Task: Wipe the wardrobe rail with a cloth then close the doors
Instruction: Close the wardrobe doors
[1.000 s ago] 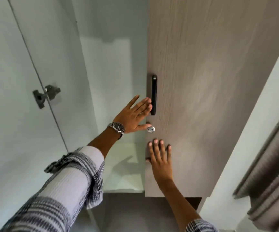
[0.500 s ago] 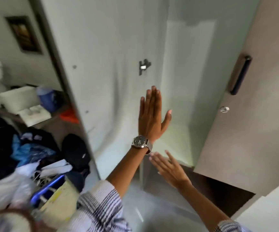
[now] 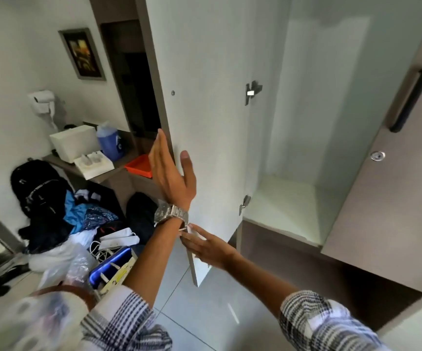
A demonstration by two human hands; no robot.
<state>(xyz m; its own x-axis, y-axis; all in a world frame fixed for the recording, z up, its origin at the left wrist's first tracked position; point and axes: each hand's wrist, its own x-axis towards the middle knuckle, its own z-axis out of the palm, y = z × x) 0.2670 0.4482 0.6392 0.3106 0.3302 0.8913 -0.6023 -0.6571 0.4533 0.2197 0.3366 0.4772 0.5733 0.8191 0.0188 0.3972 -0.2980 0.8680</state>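
Wardrobe doors are the matter in hand: the left door [image 3: 204,97] stands wide open, the right door [image 3: 394,186] is nearly shut. The left hand [image 3: 172,173] is spread open at the left door's edge, the right hand [image 3: 204,247] held loosely open below; swinging it shut is judged next

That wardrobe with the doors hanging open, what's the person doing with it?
A person is closing the wardrobe. The left hand, open and wearing a watch, reaches for the outer edge of the white left door, which stands wide open. The right hand, also open, is at that door's lower edge. The right door, with a black handle, is nearly shut. No cloth is in sight.
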